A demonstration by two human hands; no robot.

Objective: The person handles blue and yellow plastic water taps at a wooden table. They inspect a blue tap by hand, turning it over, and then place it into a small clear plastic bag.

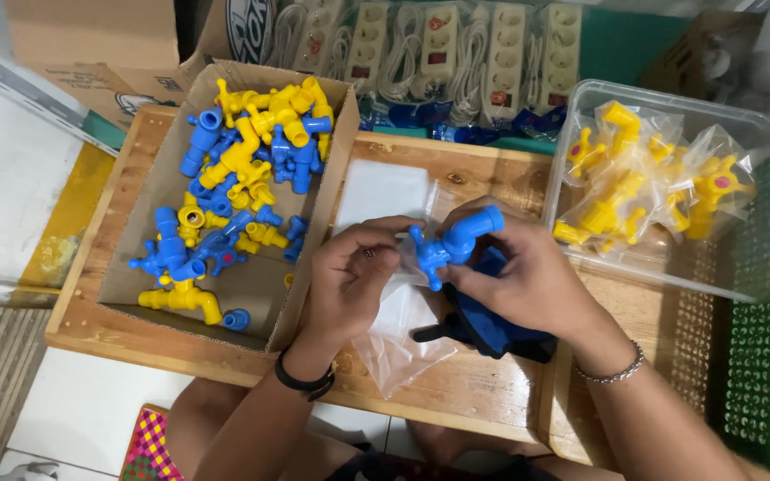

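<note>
While the right hand (528, 276) grips a blue tap (453, 247) above the worktop (474, 383), the left hand (354, 276) pinches a clear bag (394, 330) at the tap's end, beside a box (309, 258) of taps.

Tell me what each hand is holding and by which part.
The right hand grips a blue plastic tap around its body. The left hand holds the mouth of a clear plastic bag beside the tap's handle.
</note>
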